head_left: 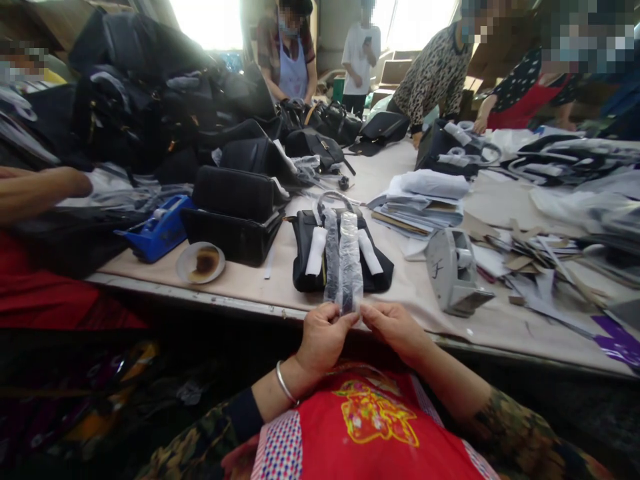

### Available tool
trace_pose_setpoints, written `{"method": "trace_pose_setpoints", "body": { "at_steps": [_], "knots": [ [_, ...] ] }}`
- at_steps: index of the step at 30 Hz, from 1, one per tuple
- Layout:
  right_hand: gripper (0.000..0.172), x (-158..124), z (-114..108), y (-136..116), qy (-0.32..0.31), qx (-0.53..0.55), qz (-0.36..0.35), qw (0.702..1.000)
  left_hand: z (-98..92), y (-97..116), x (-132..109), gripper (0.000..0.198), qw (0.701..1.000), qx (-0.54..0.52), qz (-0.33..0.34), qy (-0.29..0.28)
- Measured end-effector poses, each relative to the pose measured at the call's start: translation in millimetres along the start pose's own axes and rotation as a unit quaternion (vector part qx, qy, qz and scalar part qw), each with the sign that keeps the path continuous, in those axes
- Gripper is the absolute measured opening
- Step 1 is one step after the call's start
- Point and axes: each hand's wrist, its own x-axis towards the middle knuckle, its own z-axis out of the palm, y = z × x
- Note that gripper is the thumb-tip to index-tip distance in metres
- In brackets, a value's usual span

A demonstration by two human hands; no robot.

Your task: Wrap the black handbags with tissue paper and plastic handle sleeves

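Note:
Just in front of me a black handbag (306, 267) lies on the cloth-covered table, with white paper wraps (316, 251) around parts of it and a curved handle at its far side. Over the bag runs a strap wrapped in clear plastic (351, 257), reaching the table's front edge. My left hand (324, 337) pinches the near end of this plastic, fingers closed. My right hand (395, 328) holds the same end from the other side, thumb and fingertips pressed together. The strap's tip is partly hidden by my fingers.
To the left stand a blue tape dispenser (159, 230), a shallow dish (200, 263) with a brown stain and black bags (235, 200). At right are a paper stack (425, 200), a grey tape dispenser (453, 273) and card scraps (535, 257). Other people work around the table.

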Motion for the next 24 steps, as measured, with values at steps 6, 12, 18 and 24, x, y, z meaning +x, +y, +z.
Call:
{"method": "trace_pose_setpoints", "body": {
  "at_steps": [6, 12, 18, 24],
  "knots": [
    [0.049, 4.9, 11.6, 7.4, -0.020, 0.186, 0.071, 0.980, 2.3, -5.8, -4.0, 0.036, 0.998, 0.041, 0.047, 0.014],
    [0.042, 14.0, 14.1, 2.7, -0.041, 0.267, 0.147, 0.951, -1.8, -16.1, -3.6, 0.025, 0.992, 0.068, 0.109, -0.005],
    [0.037, 9.6, 19.4, 2.9, 0.008, 0.215, 0.082, 0.973, -6.7, -16.7, -0.2, 0.023, 0.997, 0.020, 0.053, -0.044],
    [0.025, 0.7, 15.0, 5.9, 0.073, -0.045, -0.107, 0.991, -14.5, -4.1, 15.3, 0.039, 0.947, -0.224, -0.144, -0.177]
  ]
}}
